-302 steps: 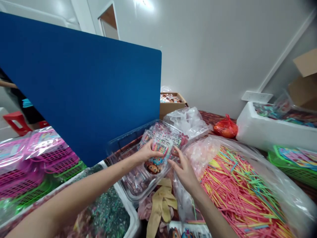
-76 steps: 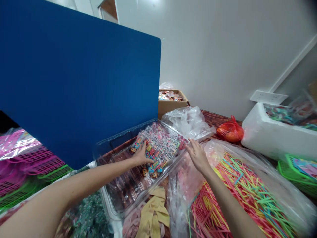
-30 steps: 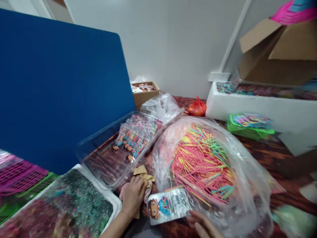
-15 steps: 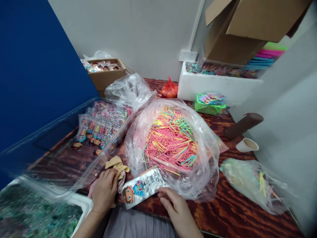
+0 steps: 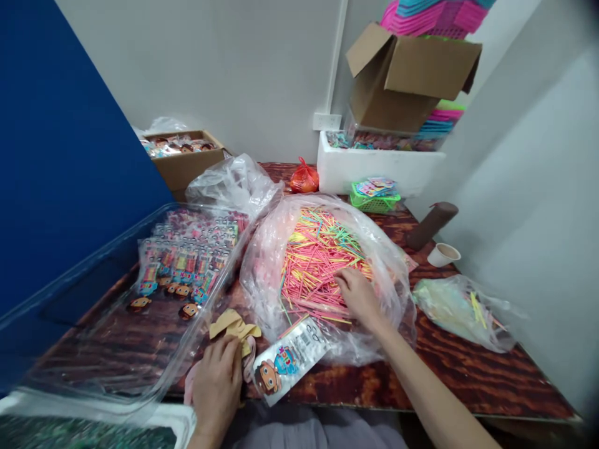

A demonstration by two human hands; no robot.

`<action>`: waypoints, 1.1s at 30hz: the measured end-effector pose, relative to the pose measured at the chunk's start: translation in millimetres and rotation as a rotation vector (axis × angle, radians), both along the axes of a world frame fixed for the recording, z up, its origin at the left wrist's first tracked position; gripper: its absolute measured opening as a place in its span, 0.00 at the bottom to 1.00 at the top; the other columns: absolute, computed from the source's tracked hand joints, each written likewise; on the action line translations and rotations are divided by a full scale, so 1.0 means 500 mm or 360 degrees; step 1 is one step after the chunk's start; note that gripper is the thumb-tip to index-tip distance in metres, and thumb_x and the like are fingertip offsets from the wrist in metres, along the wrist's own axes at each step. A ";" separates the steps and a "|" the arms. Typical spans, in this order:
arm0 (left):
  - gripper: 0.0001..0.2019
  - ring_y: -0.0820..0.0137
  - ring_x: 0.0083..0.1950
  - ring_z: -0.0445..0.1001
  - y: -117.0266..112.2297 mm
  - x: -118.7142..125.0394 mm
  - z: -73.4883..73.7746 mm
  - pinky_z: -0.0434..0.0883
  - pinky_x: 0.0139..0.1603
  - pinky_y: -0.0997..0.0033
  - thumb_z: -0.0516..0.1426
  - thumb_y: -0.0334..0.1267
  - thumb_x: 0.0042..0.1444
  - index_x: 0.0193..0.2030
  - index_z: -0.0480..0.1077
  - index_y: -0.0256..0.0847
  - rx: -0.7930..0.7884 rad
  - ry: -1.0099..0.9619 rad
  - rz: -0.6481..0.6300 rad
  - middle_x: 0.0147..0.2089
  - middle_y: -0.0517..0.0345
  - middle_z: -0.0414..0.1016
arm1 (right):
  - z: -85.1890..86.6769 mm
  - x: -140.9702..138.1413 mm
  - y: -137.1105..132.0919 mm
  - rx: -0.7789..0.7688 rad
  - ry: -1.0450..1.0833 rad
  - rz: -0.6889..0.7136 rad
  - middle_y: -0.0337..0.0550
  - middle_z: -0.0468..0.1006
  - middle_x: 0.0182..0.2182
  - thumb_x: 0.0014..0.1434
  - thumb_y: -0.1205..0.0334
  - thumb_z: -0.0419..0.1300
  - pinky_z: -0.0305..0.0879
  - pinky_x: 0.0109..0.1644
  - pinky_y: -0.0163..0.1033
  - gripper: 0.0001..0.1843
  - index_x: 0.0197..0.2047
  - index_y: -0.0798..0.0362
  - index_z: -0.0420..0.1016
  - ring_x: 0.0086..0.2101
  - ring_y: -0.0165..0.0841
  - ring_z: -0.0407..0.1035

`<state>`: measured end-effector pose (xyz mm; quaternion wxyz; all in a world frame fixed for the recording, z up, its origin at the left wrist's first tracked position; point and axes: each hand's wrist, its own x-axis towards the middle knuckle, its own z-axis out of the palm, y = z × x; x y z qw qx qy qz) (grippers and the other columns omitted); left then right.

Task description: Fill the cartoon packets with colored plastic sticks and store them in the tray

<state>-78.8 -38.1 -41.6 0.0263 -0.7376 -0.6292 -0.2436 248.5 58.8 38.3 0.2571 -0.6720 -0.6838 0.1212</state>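
Observation:
My left hand [image 5: 218, 380] rests at the table's front edge, fingers curled down on crumpled yellow and pink pieces of cloth [image 5: 234, 325]. What lies under its fingers is hidden. Beside it, a silver printed pouch [image 5: 291, 357] with a cartoon face lies flat, tilted up to the right; ends of thin sticks show at its upper edge. My right hand [image 5: 359, 296] reaches over a large clear plastic bag [image 5: 262, 268] that lies wide open. Its bent fingers, slightly apart, are at the heap of thin pink, yellow and green sticks [image 5: 311, 268]; nothing is visible in them.
On the left, a clear plastic tray [image 5: 116, 349] holds rows of filled pouches [image 5: 187, 262]. Behind are a carton [image 5: 187, 165], a red bag [image 5: 304, 178], a white foam box [image 5: 369, 171] and a green basket [image 5: 374, 202]. A brown bottle [image 5: 433, 224] and paper cup [image 5: 443, 254] stand right.
My right hand has moved from beside the pouch up and forward to the stick heap. My left hand stays at the cloth pieces. The camera view has shifted.

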 end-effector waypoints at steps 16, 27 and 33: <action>0.12 0.57 0.48 0.70 0.000 -0.008 -0.030 0.67 0.50 0.57 0.49 0.39 0.64 0.45 0.71 0.39 0.0064 -0.0018 0.0000 0.47 0.47 0.76 | 0.002 0.043 0.128 -0.0015 -0.0906 0.0020 0.50 0.74 0.42 0.65 0.69 0.50 0.56 0.47 0.40 0.13 0.43 0.54 0.76 0.46 0.40 0.64; 0.12 0.59 0.47 0.71 0.007 -0.023 -0.043 0.67 0.50 0.61 0.49 0.38 0.63 0.44 0.72 0.39 0.0211 0.0108 -0.0119 0.45 0.50 0.77 | 0.005 0.058 0.149 0.0005 -0.0887 0.0109 0.49 0.74 0.40 0.64 0.71 0.51 0.57 0.45 0.39 0.12 0.38 0.54 0.76 0.44 0.39 0.64; 0.12 0.58 0.47 0.71 0.010 -0.025 -0.045 0.67 0.50 0.60 0.49 0.38 0.63 0.44 0.72 0.39 0.0216 0.0144 -0.0124 0.44 0.50 0.77 | 0.004 0.034 0.145 -0.0007 -0.0915 0.0063 0.54 0.73 0.43 0.66 0.56 0.53 0.56 0.48 0.44 0.15 0.40 0.56 0.78 0.47 0.44 0.62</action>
